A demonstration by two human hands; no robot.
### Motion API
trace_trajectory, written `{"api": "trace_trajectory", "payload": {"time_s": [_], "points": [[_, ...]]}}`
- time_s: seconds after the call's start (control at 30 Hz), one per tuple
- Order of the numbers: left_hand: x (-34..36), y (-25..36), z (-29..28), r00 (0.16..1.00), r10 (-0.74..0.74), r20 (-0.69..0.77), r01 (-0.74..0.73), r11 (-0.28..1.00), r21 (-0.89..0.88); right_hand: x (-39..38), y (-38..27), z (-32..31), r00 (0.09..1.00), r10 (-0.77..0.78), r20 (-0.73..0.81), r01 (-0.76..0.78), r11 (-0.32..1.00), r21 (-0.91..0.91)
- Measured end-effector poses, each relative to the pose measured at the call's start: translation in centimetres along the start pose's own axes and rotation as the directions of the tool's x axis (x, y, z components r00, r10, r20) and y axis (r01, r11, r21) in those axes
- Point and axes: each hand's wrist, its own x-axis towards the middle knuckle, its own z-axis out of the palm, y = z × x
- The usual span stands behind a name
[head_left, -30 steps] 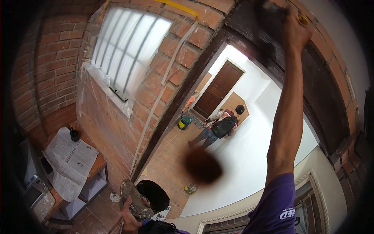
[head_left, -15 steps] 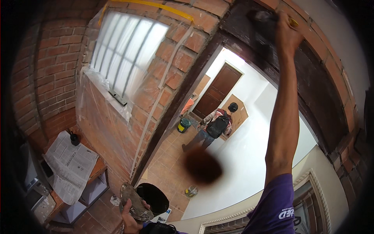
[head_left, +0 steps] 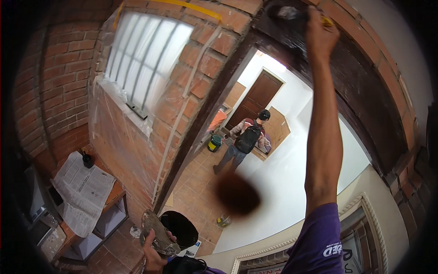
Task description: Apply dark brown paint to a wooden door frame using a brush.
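My right hand [head_left: 320, 34], its arm stretched up in a purple sleeve, grips what looks like a paintbrush with a yellow handle [head_left: 327, 21]. It is against the dark brown panel [head_left: 360, 86] over the doorway, which has a wet-looking shine; the bristles are hard to make out. Low in the view my left hand [head_left: 154, 255] holds a paint can [head_left: 182, 228], black inside. A crusted grey-brown lid-like disc [head_left: 157, 235] stands at the can's side, with the thumb on it and fingertips showing past its edge.
Through the doorway a person with a black backpack [head_left: 248, 139] stands near a green bucket [head_left: 214, 143]. At left, newspaper [head_left: 84, 194] covers a wooden table with a dark bottle [head_left: 87, 160]. Plastic sheeting [head_left: 121, 123] hangs over the barred window and brick wall. A round brown blur [head_left: 237, 194] hides part of the middle.
My right hand and the brush have shifted left along the panel. The left hand stays put with the can. The person beyond the doorway has turned slightly and moved an arm outward.
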Motion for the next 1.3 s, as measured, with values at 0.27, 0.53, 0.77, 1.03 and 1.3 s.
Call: {"api": "trace_trajectory", "payload": {"time_s": [0.27, 0.53, 0.77, 1.03, 1.3], "points": [[0.8, -0.8, -0.3, 1.0, -0.019, -0.019, 0.018, 0.999, -0.049, -1.9, -2.9, -11.4, 0.991, 0.028, -0.135, -0.065, 0.958, -0.279], [0.2, -1.7, 1.6, 0.988, -0.151, -0.035, 0.15, 0.989, -0.013, -2.0, -6.1, -14.9, 0.994, -0.093, -0.058, -0.034, 0.242, -0.97], [-0.6, -3.3, 3.4, 0.997, -0.049, -0.058, 0.055, 0.991, 0.121, -4.1, -4.3, -2.8, 0.989, -0.108, 0.104, 0.149, 0.796, -0.586], [-0.6, -3.6, 3.3, 0.996, -0.079, 0.032, 0.073, 0.983, 0.167, -2.9, -2.0, -15.6, 0.984, 0.025, -0.174, -0.099, 0.895, -0.434], [0.1, -3.6, 3.2, 0.979, -0.205, -0.014, 0.206, 0.977, 0.057, -3.4, -5.8, -24.4, 0.945, -0.225, -0.239, -0.13, 0.411, -0.902]]}}
